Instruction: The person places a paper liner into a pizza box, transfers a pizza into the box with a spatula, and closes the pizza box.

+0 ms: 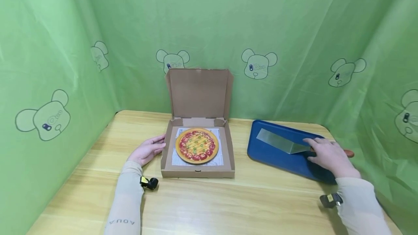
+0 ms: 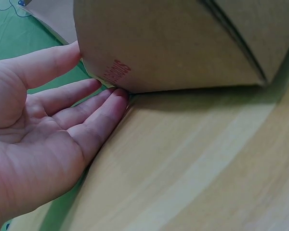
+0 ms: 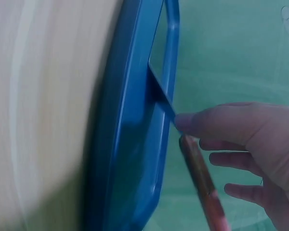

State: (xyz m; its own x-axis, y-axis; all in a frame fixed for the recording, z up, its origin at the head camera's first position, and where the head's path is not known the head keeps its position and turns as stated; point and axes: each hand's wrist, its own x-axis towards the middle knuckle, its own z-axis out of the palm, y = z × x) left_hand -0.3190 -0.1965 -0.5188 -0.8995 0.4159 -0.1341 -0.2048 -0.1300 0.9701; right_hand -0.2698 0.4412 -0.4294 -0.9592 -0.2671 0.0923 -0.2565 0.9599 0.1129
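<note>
An open cardboard pizza box (image 1: 197,173) holds a round toy-like pizza (image 1: 197,146) on a printed paper sheet (image 1: 220,160). My left hand (image 1: 148,149) is at the box's left side; in the left wrist view its fingertips (image 2: 119,96) meet the lower edge of the cardboard wall, palm showing. On the right, a metal spatula (image 1: 277,141) with a reddish-brown handle (image 3: 202,183) lies across a blue tray (image 1: 277,160). Over that handle is my right hand (image 1: 330,155). One fingertip overlaps the spatula's neck, while the other fingers extend beside the handle, apart from it.
The box lid (image 1: 200,93) stands upright at the back. Green cloth (image 1: 209,17) printed with bear faces surrounds the wooden table (image 1: 228,206) at the back and sides. The spatula's handle end sticks out past the tray's right edge.
</note>
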